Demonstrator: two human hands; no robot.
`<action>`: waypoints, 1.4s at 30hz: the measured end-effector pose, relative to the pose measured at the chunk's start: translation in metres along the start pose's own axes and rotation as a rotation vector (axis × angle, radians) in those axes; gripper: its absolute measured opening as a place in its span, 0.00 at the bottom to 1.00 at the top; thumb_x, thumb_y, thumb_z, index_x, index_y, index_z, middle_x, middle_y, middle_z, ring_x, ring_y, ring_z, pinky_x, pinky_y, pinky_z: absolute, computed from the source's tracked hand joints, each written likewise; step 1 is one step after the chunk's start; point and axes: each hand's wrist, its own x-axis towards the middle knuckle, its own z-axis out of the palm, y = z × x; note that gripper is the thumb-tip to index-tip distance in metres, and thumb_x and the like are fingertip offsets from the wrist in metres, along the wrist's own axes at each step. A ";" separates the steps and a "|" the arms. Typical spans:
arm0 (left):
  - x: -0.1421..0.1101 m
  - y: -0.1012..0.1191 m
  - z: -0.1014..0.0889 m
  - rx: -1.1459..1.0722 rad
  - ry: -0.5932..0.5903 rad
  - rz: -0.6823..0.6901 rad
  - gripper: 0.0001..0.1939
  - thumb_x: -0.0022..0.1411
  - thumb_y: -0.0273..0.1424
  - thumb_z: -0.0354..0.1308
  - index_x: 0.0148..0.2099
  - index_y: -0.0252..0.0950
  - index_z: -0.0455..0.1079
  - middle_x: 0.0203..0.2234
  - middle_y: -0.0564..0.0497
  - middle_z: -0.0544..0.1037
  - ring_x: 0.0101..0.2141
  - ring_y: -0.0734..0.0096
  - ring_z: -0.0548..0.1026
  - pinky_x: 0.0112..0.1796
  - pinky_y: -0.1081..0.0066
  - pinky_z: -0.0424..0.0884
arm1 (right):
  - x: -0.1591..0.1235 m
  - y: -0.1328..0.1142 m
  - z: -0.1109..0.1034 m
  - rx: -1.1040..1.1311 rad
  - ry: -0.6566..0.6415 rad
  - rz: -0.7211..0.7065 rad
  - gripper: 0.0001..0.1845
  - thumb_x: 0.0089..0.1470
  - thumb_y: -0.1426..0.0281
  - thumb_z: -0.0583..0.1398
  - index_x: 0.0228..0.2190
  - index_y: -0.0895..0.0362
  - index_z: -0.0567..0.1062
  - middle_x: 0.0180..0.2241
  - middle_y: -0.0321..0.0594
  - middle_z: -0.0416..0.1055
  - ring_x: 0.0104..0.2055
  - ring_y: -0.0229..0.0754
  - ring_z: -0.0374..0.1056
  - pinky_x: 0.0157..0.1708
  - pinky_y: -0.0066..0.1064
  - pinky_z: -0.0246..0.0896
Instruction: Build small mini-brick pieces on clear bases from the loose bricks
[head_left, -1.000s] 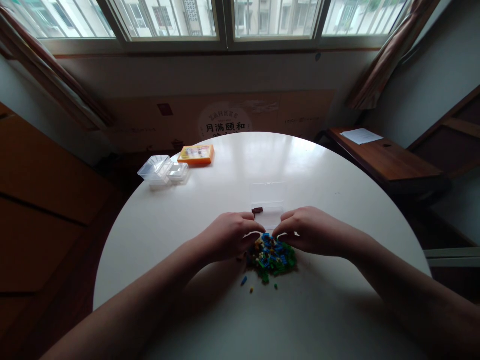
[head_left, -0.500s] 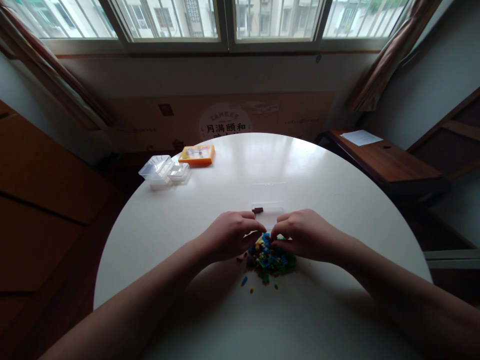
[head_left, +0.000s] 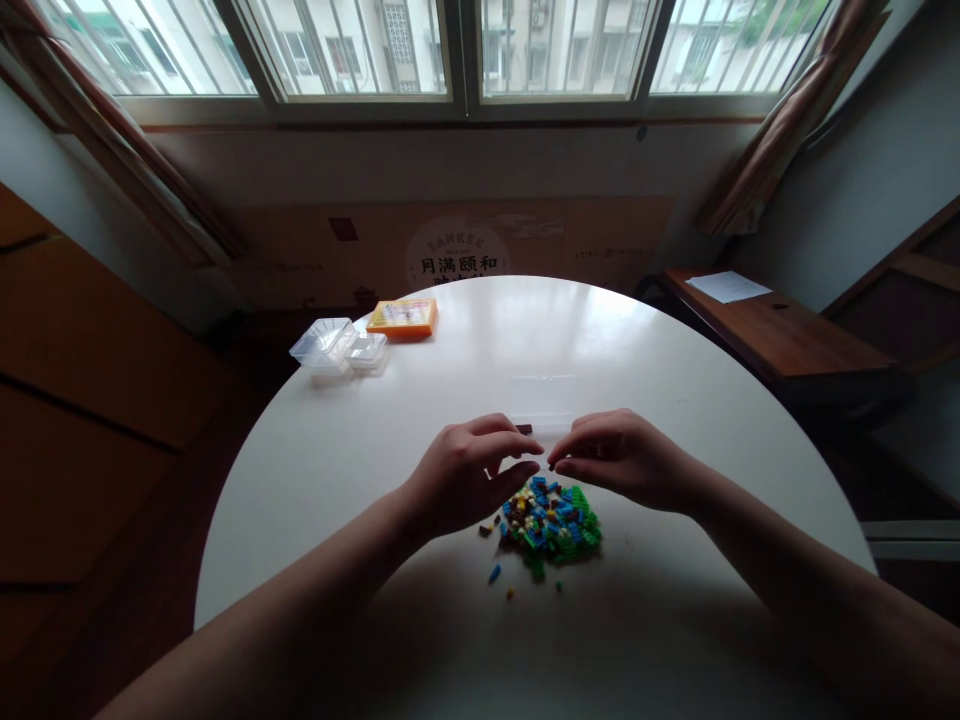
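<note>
Small bricks are being handled one at a time above a mixed pile.
The pile of toy bricks (head_left: 551,522) lies at lower centre on the white table (head_left: 337,450), a blue brick (head_left: 494,573) loose nearby. Just above it, the right hand (head_left: 634,460) seems to pinch a tiny dark brick (head_left: 551,465); the left hand (head_left: 469,470) has thumb and fingers apart, apparently empty. So small a piece calls for fine fingertip control. Behind sits an open clear box (head_left: 544,398) with a brown brick (head_left: 524,429); an orange case (head_left: 403,318) lies at upper left.
</note>
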 end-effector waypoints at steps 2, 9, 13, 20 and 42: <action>-0.001 0.003 0.000 -0.035 0.052 0.022 0.06 0.63 0.30 0.62 0.43 0.35 0.76 0.34 0.48 0.78 0.22 0.82 0.70 0.26 0.78 0.72 | 0.000 0.002 0.003 0.169 0.029 0.042 0.11 0.55 0.63 0.65 0.37 0.57 0.82 0.30 0.40 0.76 0.30 0.35 0.70 0.29 0.25 0.64; -0.003 0.007 0.000 0.019 0.140 0.116 0.09 0.61 0.30 0.64 0.45 0.37 0.76 0.37 0.48 0.79 0.28 0.78 0.76 0.29 0.76 0.75 | 0.000 0.001 0.013 0.449 0.039 0.157 0.10 0.54 0.64 0.67 0.37 0.56 0.82 0.31 0.40 0.77 0.33 0.37 0.72 0.32 0.27 0.68; -0.002 0.010 -0.001 0.089 0.131 0.187 0.06 0.63 0.28 0.62 0.43 0.37 0.75 0.34 0.50 0.79 0.34 0.74 0.78 0.34 0.76 0.76 | 0.002 -0.005 0.017 0.454 0.028 0.173 0.12 0.55 0.63 0.66 0.38 0.58 0.82 0.33 0.42 0.78 0.34 0.37 0.72 0.34 0.28 0.68; -0.003 0.008 -0.002 0.203 0.096 0.238 0.05 0.62 0.27 0.62 0.42 0.36 0.73 0.33 0.51 0.78 0.32 0.74 0.77 0.33 0.76 0.73 | 0.003 -0.006 0.019 0.326 0.050 0.154 0.13 0.55 0.63 0.66 0.38 0.59 0.82 0.35 0.44 0.79 0.36 0.39 0.73 0.35 0.29 0.68; -0.001 -0.023 0.007 0.225 -0.174 -0.223 0.06 0.61 0.29 0.60 0.39 0.40 0.78 0.31 0.53 0.79 0.23 0.78 0.70 0.26 0.76 0.64 | 0.027 0.013 0.015 -0.828 0.024 0.286 0.12 0.59 0.65 0.58 0.36 0.49 0.83 0.36 0.37 0.80 0.36 0.43 0.74 0.31 0.31 0.60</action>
